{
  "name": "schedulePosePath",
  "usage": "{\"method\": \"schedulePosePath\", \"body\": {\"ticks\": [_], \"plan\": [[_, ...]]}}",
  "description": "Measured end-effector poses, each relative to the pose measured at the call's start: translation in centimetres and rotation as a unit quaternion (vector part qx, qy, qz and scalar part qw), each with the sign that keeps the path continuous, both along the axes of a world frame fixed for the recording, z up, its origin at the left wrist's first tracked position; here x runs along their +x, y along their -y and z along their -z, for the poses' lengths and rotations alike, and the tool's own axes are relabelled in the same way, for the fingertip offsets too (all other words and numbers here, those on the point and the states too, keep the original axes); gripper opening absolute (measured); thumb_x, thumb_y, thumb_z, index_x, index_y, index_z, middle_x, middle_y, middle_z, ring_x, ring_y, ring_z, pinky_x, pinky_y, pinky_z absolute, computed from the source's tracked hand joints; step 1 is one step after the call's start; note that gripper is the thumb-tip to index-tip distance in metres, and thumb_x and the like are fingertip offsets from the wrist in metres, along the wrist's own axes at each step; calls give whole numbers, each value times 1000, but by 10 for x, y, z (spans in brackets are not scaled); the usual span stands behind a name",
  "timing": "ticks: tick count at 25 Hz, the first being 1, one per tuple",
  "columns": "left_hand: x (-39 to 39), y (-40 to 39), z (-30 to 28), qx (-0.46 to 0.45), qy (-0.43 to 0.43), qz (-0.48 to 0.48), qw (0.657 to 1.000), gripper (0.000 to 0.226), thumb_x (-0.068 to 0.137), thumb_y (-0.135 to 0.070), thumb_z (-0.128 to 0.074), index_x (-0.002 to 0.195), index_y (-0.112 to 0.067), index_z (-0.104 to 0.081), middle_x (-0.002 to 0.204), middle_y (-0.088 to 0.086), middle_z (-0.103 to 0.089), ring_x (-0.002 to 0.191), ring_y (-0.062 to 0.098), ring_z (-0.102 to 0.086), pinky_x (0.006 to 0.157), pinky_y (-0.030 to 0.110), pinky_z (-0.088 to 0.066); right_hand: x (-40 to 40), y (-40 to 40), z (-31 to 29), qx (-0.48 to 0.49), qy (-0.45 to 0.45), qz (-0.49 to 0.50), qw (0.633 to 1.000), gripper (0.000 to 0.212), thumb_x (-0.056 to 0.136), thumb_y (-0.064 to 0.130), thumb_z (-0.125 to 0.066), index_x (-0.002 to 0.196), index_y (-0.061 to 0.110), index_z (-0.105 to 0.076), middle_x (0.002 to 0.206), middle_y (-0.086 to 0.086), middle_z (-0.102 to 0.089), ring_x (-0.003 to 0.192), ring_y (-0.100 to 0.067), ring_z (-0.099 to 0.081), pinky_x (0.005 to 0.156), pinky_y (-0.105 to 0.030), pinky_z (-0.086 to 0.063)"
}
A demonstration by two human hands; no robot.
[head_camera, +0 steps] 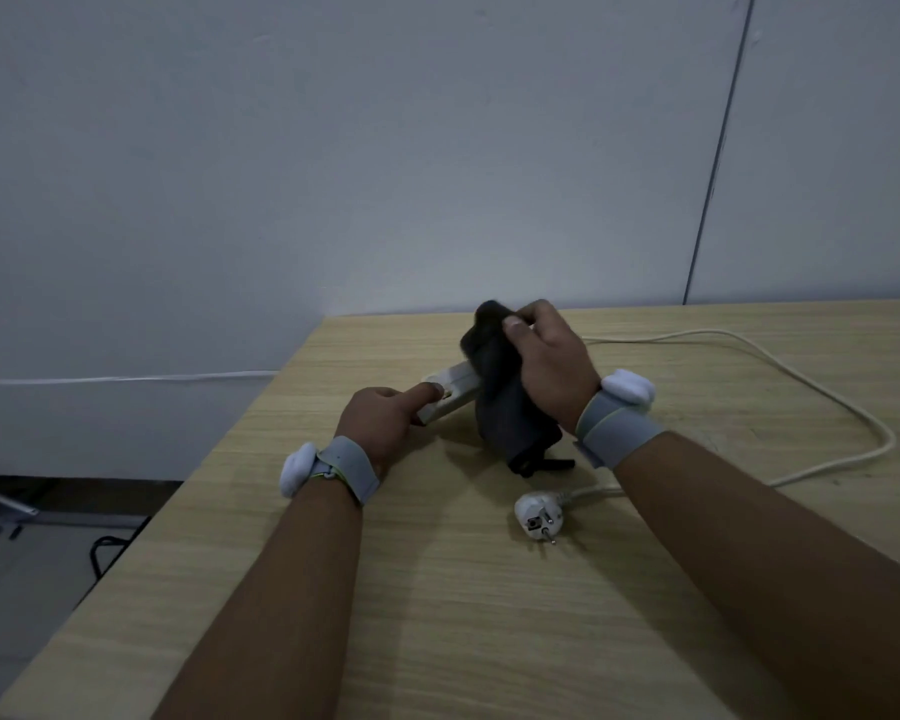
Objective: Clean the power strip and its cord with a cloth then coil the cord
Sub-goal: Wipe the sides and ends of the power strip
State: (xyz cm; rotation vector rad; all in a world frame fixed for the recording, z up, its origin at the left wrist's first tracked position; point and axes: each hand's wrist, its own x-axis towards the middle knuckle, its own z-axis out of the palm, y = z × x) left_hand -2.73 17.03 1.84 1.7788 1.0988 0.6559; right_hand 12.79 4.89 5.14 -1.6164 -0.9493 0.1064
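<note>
at the far left of the frame, below the table edge, a black cable loops on the grey floor, and a thin white line runs along the wall just above it. the pale wooden table fills the lower middle and right of the frame.

your left hand sits left of centre with a grey wrist strap carrying a white pod. its index finger is stretched out, the tip pressing on the near end of the white power strip; the other fingers curl under, and you hold nothing in them. the strip lies on the table at a slant, its near end at your fingertip and the rest running up and right beneath the cloth.

at centre, the dark grey cloth is draped over the middle of the strip and hangs down to the tabletop. your right hand grips the cloth from above, thumb and fingers wrapped round its top, pressing it onto the strip. that wrist wears a matching grey strap with a white pod.

below the cloth, in the lower centre, the white plug lies on the table with its pins facing you. its cream cord passes under your right forearm, sweeps in a wide loop toward the right edge, then back left along the table's far side to behind your right hand, uncoiled.
</note>
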Motion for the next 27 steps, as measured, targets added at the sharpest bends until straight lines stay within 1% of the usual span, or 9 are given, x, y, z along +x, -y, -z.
{"method": "schedulePosePath", "body": {"ticks": [3, 6, 8, 10, 13, 17, 22, 24, 27], "plan": [[1, 4, -2, 13, -8, 0, 1000, 37, 72, -52, -74, 58, -17, -72, 52, -5, -62, 52, 15, -55, 44, 20, -38, 23, 1, -4, 28, -56, 103, 993, 17, 94, 34, -50, 94, 16, -52, 84, -1, -58, 85, -22, -54, 72, -27, -35], [2, 7, -4, 27, -17, 1, 999, 35, 74, -51, -73, 61, -18, -72, 54, -5, -61, 50, 12, -53, 35, 15, -34, 31, 6, -3, 0, 22, 118, 993, 16, 95, 35, -46, 95, 19, -44, 83, -2, -55, 77, -22, -49, 68, -27, -31], [2, 8, -5, 33, -26, 6, 999, 36, 75, -51, -72, 63, -18, -72, 58, -4, -61, 51, 12, -53, 37, 17, -35, 23, 5, 5, -56, 121, 54, 990, 17, 96, 35, -45, 94, 19, -40, 78, -3, -53, 71, -24, -47, 64, -31, -32], [3, 10, -6, 29, -25, 6, 999, 36, 75, -51, -72, 63, -17, -71, 60, -2, -62, 52, 13, -53, 42, 20, -36, 11, 3, 15, -107, 223, -46, 968, 17, 97, 34, -45, 93, 20, -35, 72, 2, -47, 66, -27, -48, 59, -32, -29], [3, 10, -6, 22, -19, 4, 1000, 39, 76, -50, -71, 67, -12, -73, 65, 5, -62, 56, 19, -53, 51, 26, -37, 6, 2, 17, -135, 300, -120, 937, 24, 91, 33, -55, 97, 24, -33, 78, 6, -47, 69, -23, -51, 58, -30, -31], [3, 12, -5, 29, -13, 0, 1000, 43, 76, -51, -71, 74, -8, -75, 64, 5, -61, 55, 17, -52, 50, 25, -35, 14, 3, 20, -147, 385, -91, 907, 43, 82, 26, -60, 120, 20, -42, 105, -3, -59, 89, -27, -57, 71, -35, -45], [8, 16, -4, 49, -1, 13, 999, 46, 75, -54, -72, 79, -8, -73, 63, 1, -61, 55, 15, -53, 49, 24, -35, 16, -3, 25, -140, 437, -20, 888, 44, 77, 26, -63, 117, 20, -44, 104, -5, -61, 93, -31, -57, 75, -38, -42], [9, 19, -4, 45, 27, 22, 998, 49, 70, -58, -73, 88, -12, -72, 72, -1, -66, 63, 14, -59, 53, 25, -40, 20, -2, 26, -137, 440, -12, 888, 44, 78, 29, -63, 117, 21, -44, 104, -4, -60, 96, -31, -55, 77, -38, -37], [6, 21, -7, -3, 108, 56, 993, 74, 53, -64, -76, 113, -24, -59, 91, 1, -72, 85, 18, -68, 68, 33, -50, 24, 1, 22, -131, 425, -2, 896, 45, 80, 31, -62, 119, 21, -44, 107, -3, -59, 98, -30, -53, 78, -37, -33]]}}
